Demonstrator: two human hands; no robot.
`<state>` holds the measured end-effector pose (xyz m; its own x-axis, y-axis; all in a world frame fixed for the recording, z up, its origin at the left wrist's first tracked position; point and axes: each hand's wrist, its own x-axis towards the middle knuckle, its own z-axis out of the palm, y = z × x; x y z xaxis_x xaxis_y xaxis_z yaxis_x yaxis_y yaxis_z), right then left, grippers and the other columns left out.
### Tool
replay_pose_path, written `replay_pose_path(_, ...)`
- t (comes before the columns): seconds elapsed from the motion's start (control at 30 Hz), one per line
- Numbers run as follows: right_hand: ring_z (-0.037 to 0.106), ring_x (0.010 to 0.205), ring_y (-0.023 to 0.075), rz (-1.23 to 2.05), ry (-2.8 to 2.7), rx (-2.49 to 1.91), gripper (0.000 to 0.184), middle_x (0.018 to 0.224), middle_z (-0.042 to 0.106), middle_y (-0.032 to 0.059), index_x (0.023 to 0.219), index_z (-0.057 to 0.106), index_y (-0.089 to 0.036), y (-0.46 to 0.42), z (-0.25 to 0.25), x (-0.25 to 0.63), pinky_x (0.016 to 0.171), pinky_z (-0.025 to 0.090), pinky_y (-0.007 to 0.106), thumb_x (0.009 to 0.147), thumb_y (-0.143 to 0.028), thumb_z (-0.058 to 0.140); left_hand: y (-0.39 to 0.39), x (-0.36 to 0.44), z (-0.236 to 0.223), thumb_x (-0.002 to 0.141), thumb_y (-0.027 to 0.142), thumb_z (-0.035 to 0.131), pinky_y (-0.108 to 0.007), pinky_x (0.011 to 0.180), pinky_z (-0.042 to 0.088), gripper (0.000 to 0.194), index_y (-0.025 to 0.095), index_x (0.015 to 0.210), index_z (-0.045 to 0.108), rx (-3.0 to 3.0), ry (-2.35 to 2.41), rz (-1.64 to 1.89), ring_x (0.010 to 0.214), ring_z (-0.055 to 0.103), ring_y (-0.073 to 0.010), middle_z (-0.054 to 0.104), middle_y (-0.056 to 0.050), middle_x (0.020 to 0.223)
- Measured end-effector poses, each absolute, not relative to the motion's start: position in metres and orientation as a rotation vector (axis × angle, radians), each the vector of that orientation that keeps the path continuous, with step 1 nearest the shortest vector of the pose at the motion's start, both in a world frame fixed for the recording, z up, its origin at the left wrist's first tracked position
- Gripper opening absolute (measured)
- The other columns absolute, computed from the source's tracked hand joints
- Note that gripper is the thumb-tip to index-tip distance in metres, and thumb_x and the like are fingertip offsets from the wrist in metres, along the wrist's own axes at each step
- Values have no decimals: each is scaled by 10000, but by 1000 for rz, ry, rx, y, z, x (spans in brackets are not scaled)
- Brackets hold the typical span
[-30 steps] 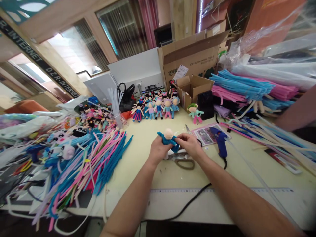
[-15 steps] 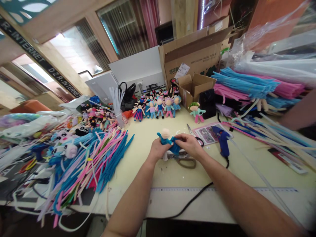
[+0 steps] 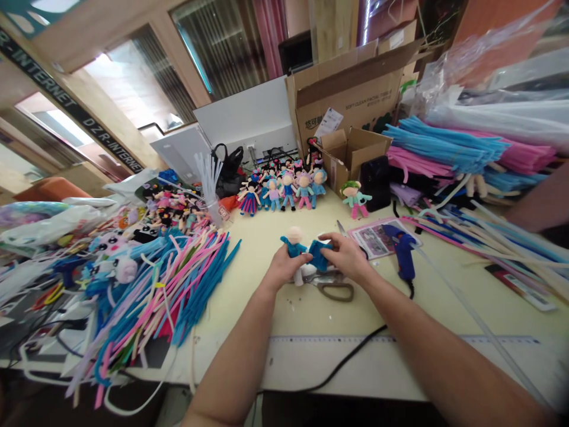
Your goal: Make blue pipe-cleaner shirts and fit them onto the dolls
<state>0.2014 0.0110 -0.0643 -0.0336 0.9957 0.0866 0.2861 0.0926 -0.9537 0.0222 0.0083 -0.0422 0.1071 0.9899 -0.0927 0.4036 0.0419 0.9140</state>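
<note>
My left hand (image 3: 283,268) is closed on a small doll (image 3: 294,235) with a round cream head and a teal upper body. The doll's lower part is hidden behind my fingers. Between the thumb and fingers of my right hand (image 3: 344,254) is a flat teal piece (image 3: 317,255), perhaps made of fuzzy stems, a little to the right of the doll. Beneath both hands lie scissors (image 3: 336,291) with a brown handle, and some whitish items partly covered by the hands. Another pair of scissors (image 3: 340,226) shows its blade tip beyond my right hand.
A blue glue gun (image 3: 403,255) with a black cord lies at the right. Bundled fuzzy stems (image 3: 178,284) cover the left side. Finished dolls (image 3: 287,191) stand at the back before cardboard boxes (image 3: 351,155). A clear ruler (image 3: 338,340) runs along the front.
The teal piece has come away from the doll toward the right, with a gap between them now. My right hand has turned slightly, showing the piece flatter.
</note>
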Motion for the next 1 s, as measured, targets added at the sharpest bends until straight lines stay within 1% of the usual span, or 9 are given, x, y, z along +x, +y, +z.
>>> replay_pose_path(0.1,526,496,105,959,-1350,-1330,340,617,545,-50,1029,568,-195,16,-64,211,457,411,203,700,-283,565,5,23,-39,749,352,591,-268,713,453,325,132,988,590,1603,1389,757,784,556,-159,628,-30,859)
replay_pose_path(0.2,542,520,112,937,-1307,-1339,313,680,583,-29,996,574,-193,17,-60,216,486,425,222,698,-291,573,-1,26,-34,790,282,521,-274,732,455,271,135,1008,586,1740,1237,624,801,549,-165,629,-35,893)
replay_pose_path(0.37,533,600,129,887,-1344,-1351,234,709,617,1,857,630,-179,17,-57,215,560,419,251,684,-332,595,-11,31,-27,805,339,587,-288,797,458,279,160,1013,636,1958,901,464,893,578,-206,663,-57,974)
replay_pose_path(0.53,500,581,122,1123,-1231,-1254,258,615,560,-25,745,576,-177,16,-55,208,549,398,252,591,-372,646,-11,32,-27,829,368,576,-289,836,444,268,169,990,657,2035,791,405,937,581,-215,659,-63,990)
replay_pose_path(0.63,505,582,112,1281,-1134,-1177,296,626,560,-34,734,550,-177,14,-52,205,554,400,245,559,-377,680,-11,33,-28,853,361,540,-291,880,427,248,184,985,652,2035,776,441,971,566,-204,645,-60,1020)
replay_pose_path(0.7,511,584,109,1352,-1088,-1141,317,641,567,-35,749,552,-174,12,-51,203,554,403,242,555,-377,700,-11,34,-30,828,366,573,-296,860,436,248,178,976,641,1945,801,434,945,567,-201,644,-54,986)
replay_pose_path(0.83,512,576,101,1433,-1033,-1087,353,654,571,-35,754,556,-170,10,-50,203,533,403,230,544,-383,743,-11,35,-35,690,368,718,-266,746,454,391,162,997,593,1652,871,551,849,569,-180,621,-35,902)
replay_pose_path(0.9,509,556,93,1480,-987,-1073,373,652,573,-38,763,555,-171,8,-48,205,516,401,223,538,-386,759,-11,34,-36,669,369,734,-238,678,432,359,153,921,598,1625,897,595,758,548,-147,600,-16,821)
replay_pose_path(1.0,517,517,95,1643,-895,-1040,404,644,584,-34,803,551,-178,6,-42,209,499,416,229,537,-389,771,-9,32,-36,688,364,706,-217,599,390,271,149,822,609,1681,962,565,647,493,-111,569,9,718)
